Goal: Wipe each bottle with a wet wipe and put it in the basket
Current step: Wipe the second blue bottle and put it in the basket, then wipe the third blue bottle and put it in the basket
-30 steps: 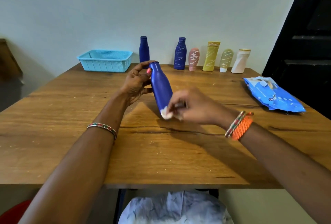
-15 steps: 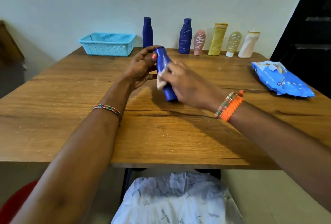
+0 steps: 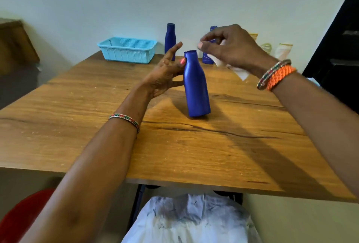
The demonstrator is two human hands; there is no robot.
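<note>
Wiping the first bottle [image 3: 196, 85]: left hand [image 3: 165, 75] spread against it, right hand [image 3: 231, 48] pinching the wipe [image 3: 233, 66]; basket [image 3: 127, 49] looks empty.

Five bottles are showing: one blue bottle [image 3: 196, 87] in front, four bottles [image 3: 170, 39] standing along the wall. One basket [image 3: 127, 49] and one wipe [image 3: 229, 64] are showing, with two hands [image 3: 165, 74].
</note>
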